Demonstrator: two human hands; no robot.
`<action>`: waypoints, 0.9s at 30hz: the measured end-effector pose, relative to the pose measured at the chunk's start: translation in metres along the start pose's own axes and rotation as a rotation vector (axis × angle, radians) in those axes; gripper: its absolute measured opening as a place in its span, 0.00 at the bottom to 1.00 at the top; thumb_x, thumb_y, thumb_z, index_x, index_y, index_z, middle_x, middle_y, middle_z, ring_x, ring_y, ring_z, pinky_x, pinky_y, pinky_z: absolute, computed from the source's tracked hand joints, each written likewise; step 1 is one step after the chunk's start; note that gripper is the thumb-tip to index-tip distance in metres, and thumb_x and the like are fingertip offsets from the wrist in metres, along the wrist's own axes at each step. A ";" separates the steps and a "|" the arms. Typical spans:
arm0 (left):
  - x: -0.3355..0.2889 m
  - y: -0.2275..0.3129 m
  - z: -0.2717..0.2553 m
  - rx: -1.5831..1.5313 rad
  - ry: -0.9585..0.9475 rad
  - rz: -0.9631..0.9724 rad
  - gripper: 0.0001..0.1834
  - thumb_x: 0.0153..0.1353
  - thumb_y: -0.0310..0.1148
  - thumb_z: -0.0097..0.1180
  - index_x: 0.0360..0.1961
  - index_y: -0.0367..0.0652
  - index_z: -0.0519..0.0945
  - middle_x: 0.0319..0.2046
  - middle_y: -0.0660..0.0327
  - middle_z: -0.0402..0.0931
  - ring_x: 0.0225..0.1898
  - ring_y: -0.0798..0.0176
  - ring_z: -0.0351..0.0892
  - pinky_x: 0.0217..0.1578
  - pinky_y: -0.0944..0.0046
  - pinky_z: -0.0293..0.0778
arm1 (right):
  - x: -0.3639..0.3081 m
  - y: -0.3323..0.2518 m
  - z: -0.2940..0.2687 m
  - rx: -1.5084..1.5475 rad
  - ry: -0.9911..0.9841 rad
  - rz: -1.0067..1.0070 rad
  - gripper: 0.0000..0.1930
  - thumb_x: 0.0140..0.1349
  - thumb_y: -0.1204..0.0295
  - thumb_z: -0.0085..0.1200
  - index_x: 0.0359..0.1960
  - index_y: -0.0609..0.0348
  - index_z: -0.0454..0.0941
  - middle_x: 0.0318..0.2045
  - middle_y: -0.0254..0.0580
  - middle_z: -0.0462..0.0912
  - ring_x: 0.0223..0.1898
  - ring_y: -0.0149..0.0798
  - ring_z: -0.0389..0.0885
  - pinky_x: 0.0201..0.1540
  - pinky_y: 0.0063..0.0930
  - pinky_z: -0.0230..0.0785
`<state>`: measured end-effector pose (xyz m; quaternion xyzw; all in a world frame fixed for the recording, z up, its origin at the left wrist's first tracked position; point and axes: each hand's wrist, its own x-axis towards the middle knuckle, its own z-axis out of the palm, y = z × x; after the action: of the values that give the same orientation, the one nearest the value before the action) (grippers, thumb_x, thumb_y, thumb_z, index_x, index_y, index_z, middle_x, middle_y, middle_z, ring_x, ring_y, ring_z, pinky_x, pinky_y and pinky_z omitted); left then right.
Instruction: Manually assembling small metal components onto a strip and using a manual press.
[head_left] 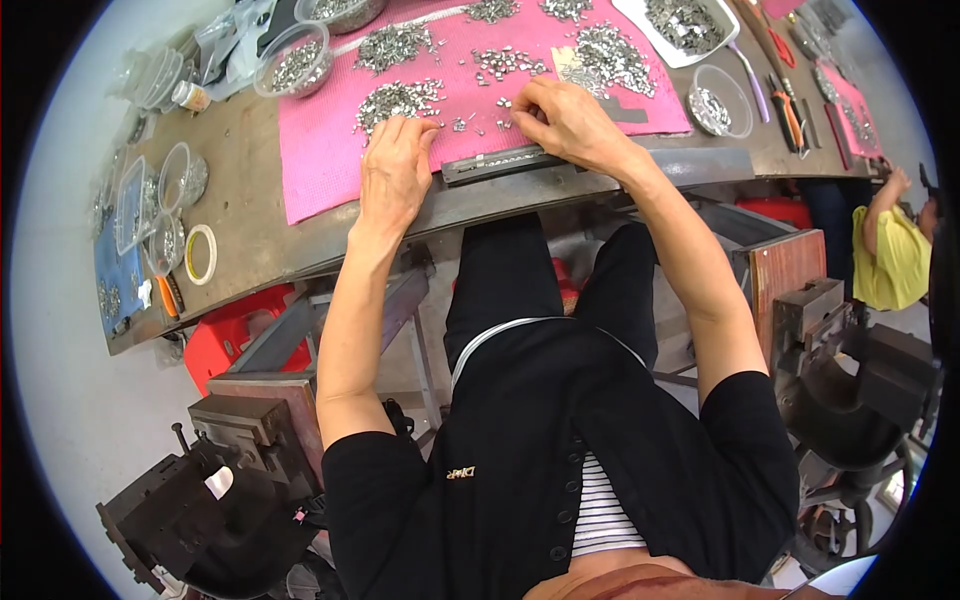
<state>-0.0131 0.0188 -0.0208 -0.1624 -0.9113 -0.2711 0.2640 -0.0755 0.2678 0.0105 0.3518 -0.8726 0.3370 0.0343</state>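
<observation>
My left hand [394, 172] is at the near edge of a heap of small shiny metal pieces [398, 101], its fingers curled together with the tips bent down. Whatever they may hold is too small to make out. My right hand [572, 118] is over the right end of a dark, narrow metal bar fixture [497, 164], thumb and fingers pinched; anything between them is hidden. A row of small bright parts shows along the top of this fixture, which lies at the table's front edge. Between my hands, several loose metal bits [466, 125] lie on the pink mat [315, 150].
More heaps of metal parts [612, 58] cover the mat. Around it are a clear round tub [720, 100], a white tray [640, 12], orange-handled pliers [790, 118] and a tape roll [201, 254]. Beneath the table is a red stool [235, 325]. A person in yellow [890, 250] is at far right.
</observation>
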 end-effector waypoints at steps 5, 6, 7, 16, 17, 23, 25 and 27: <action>-0.002 -0.001 0.002 0.028 0.026 0.017 0.05 0.59 0.26 0.64 0.36 0.39 0.82 0.33 0.55 0.77 0.38 0.49 0.77 0.40 0.53 0.75 | -0.019 -0.020 0.005 0.123 0.043 -0.093 0.06 0.65 0.74 0.58 0.37 0.66 0.77 0.33 0.48 0.80 0.34 0.49 0.80 0.39 0.37 0.72; -0.002 -0.001 0.003 0.027 0.025 0.016 0.05 0.59 0.26 0.64 0.36 0.39 0.82 0.33 0.55 0.77 0.38 0.49 0.77 0.40 0.53 0.75 | -0.024 -0.023 0.008 0.127 0.040 -0.090 0.06 0.65 0.75 0.57 0.38 0.66 0.76 0.34 0.48 0.80 0.35 0.49 0.80 0.40 0.37 0.72; -0.002 0.000 0.004 0.013 0.037 0.006 0.05 0.59 0.26 0.64 0.36 0.39 0.82 0.33 0.55 0.76 0.38 0.49 0.77 0.40 0.53 0.75 | -0.027 -0.026 0.011 0.150 0.052 -0.101 0.05 0.65 0.76 0.57 0.37 0.65 0.76 0.35 0.47 0.80 0.38 0.48 0.80 0.43 0.37 0.71; 0.001 0.000 0.000 0.041 0.017 0.005 0.05 0.59 0.27 0.65 0.35 0.39 0.81 0.32 0.56 0.76 0.38 0.51 0.76 0.41 0.54 0.74 | -0.035 -0.034 0.032 0.034 0.185 -0.117 0.04 0.63 0.77 0.59 0.37 0.61 0.77 0.36 0.43 0.80 0.41 0.47 0.78 0.46 0.38 0.67; 0.000 0.001 -0.001 0.033 0.025 0.022 0.05 0.58 0.27 0.65 0.34 0.39 0.81 0.32 0.56 0.75 0.37 0.50 0.76 0.40 0.53 0.73 | -0.035 -0.034 0.033 0.024 0.200 -0.118 0.04 0.63 0.77 0.59 0.37 0.61 0.77 0.36 0.43 0.80 0.41 0.47 0.78 0.46 0.37 0.67; -0.004 0.002 -0.003 0.006 -0.013 0.002 0.05 0.59 0.26 0.64 0.36 0.40 0.82 0.33 0.56 0.76 0.38 0.50 0.77 0.40 0.53 0.74 | -0.036 -0.038 0.035 -0.136 0.280 -0.236 0.06 0.61 0.74 0.61 0.36 0.59 0.76 0.33 0.39 0.77 0.39 0.44 0.78 0.47 0.39 0.65; -0.005 0.000 -0.006 0.008 -0.026 0.011 0.05 0.59 0.26 0.64 0.36 0.40 0.82 0.34 0.56 0.77 0.38 0.49 0.77 0.40 0.53 0.75 | -0.037 -0.039 0.035 -0.191 0.289 -0.261 0.06 0.61 0.74 0.62 0.36 0.58 0.76 0.33 0.39 0.77 0.39 0.43 0.78 0.48 0.39 0.65; -0.005 0.000 -0.007 0.009 -0.040 0.021 0.05 0.59 0.26 0.64 0.36 0.41 0.82 0.34 0.56 0.77 0.39 0.49 0.78 0.41 0.53 0.75 | -0.038 -0.040 0.036 -0.247 0.298 -0.284 0.07 0.60 0.73 0.62 0.36 0.57 0.76 0.33 0.39 0.77 0.39 0.43 0.78 0.49 0.40 0.66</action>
<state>-0.0059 0.0139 -0.0188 -0.1761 -0.9159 -0.2610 0.2491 -0.0157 0.2474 -0.0056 0.4104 -0.8343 0.2678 0.2526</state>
